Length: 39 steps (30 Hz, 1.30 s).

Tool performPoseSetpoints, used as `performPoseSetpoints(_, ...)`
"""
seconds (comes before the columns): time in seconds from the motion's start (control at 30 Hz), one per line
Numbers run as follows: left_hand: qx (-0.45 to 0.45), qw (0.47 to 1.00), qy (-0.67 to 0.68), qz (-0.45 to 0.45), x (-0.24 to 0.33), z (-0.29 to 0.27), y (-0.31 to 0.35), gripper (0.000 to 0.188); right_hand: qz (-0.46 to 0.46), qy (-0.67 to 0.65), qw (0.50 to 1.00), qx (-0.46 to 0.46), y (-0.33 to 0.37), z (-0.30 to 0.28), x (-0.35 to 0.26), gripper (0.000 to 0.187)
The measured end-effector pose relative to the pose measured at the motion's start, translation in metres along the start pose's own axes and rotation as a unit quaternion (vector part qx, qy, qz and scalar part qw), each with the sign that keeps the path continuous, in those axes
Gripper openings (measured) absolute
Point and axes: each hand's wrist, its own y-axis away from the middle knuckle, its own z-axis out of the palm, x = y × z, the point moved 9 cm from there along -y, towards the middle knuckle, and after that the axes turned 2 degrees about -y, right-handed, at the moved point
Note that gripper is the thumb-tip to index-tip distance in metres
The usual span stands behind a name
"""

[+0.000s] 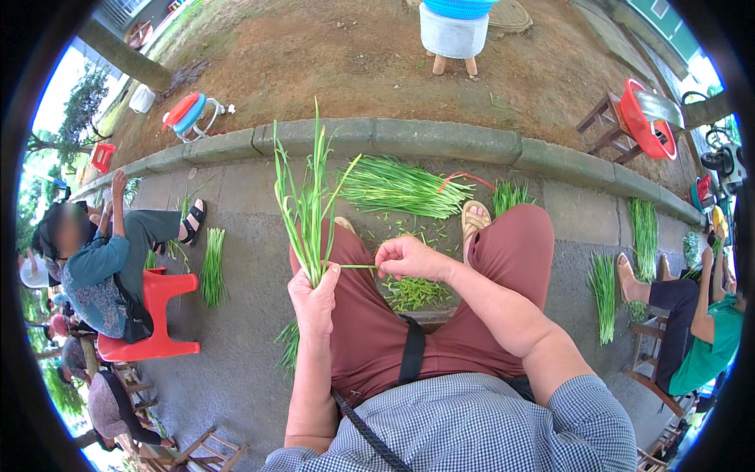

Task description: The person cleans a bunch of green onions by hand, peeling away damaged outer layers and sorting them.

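Upright in my closed left hand [313, 299] is a bunch of garlic scapes [308, 220], long thin green stalks with pale tips fanning out above the fist. One stalk [358, 267] sticks out sideways from the bunch. My right hand [403, 258] pinches its outer end between thumb and fingertips. Beyond my knees, a large pile of scapes [401, 187] lies on the pavement, with a red tie [465, 178] near its right end. Short green pieces [417, 293] are heaped between my legs. Part of another bundle [289, 346] shows beside my left thigh.
A stone kerb [440, 139] runs across ahead. To the left, a person [102, 275] sits on a red plastic stool [157, 307]; another person [708, 338] sits at right. More bundles [603, 299] lie on the ground. Past the kerb stand a white tub [454, 33] and a red basin [641, 118].
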Motion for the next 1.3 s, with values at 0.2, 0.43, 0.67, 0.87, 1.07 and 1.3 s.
performPoseSetpoints(0.2, -0.015, 0.997, -0.065, 0.037, 0.003, 0.008, 0.002, 0.003, -0.048, -0.025, 0.99, 0.128, 0.0, -0.015, -0.003, 0.006)
performPoseSetpoints(0.43, -0.025, 0.995, -0.084, 0.056, 0.001, 0.014, 0.001, 0.003, 0.01, -0.127, 0.972, 0.198, 0.006, -0.034, 0.01, 0.005)
performPoseSetpoints(0.67, -0.029, 0.998, -0.059, 0.024, 0.002, 0.013, 0.001, 0.003, -0.02, 0.072, 0.986, 0.15, -0.001, -0.04, 0.007, 0.026)
performPoseSetpoints(0.87, -0.037, 0.999, -0.033, -0.012, 0.0, 0.011, 0.001, 0.004, -0.024, 0.202, 0.979, 0.007, 0.012, -0.02, -0.022, 0.042)
performPoseSetpoints(1.07, -0.05, 0.998, -0.045, 0.02, 0.003, 0.017, -0.001, 0.005, 0.018, -0.002, 0.999, -0.046, 0.019, -0.009, -0.032, 0.028)
performPoseSetpoints(1.3, -0.063, 0.995, -0.082, 0.011, 0.003, 0.021, 0.001, 0.004, -0.101, 0.223, 0.967, 0.073, 0.013, -0.013, -0.038, 0.013)
